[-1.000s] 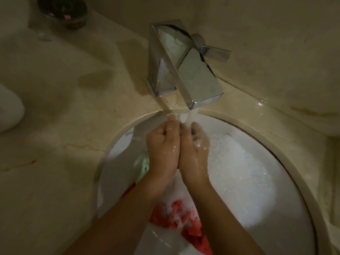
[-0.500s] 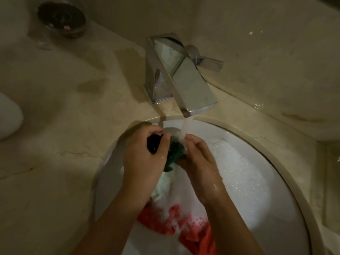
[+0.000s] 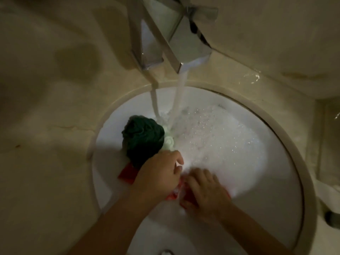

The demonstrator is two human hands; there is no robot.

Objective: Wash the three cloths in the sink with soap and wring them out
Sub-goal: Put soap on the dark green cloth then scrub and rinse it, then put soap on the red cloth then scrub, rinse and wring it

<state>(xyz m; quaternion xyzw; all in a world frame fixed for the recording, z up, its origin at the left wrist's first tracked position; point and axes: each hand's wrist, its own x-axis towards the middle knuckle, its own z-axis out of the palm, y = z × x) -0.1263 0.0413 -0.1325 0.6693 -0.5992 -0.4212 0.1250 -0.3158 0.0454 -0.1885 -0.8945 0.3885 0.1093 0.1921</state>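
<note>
A round white sink [image 3: 287, 144] holds soapy foam, and water runs into it from the chrome faucet [image 3: 176, 37]. A bunched dark green cloth [image 3: 142, 138] lies at the basin's left side, free of both hands. A pale green cloth [image 3: 168, 143] sits against it under the stream. The red cloth [image 3: 127, 173] lies at the front, mostly under foam and my hands. My left hand [image 3: 158, 174] grips it with curled fingers. Just to the right, my right hand [image 3: 204, 188] holds the same red cloth, fingertips sunk in foam.
A beige marble counter [image 3: 46, 126] surrounds the basin, with a wall behind the faucet on the right. Wet patches glisten on the counter at the right. A dark round object [image 3: 333, 218] sits at the right edge.
Both hands let go of the dark green cloth, which now lies at the left of the basin. They moved down to the red cloth. The view has shifted closer to the sink.
</note>
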